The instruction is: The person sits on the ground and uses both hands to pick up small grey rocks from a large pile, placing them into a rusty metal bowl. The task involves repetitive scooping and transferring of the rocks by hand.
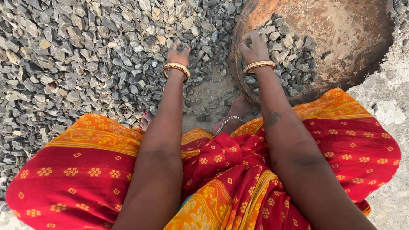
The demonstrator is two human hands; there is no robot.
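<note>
A wide heap of grey, sharp-edged crushed stone [85, 55] covers the ground ahead of a squatting person. A red and orange patterned cloth [85, 170] drapes both knees. At the upper right sits a round, rusty orange metal pan [341, 34], partly filled with the same stones. The left hand [178, 53] digs into the heap, fingers curled closed around gravel. The right hand [253, 47] rests on the pan's near rim, fingers bent over stones there. Each wrist wears gold bangles [175, 68].
</note>
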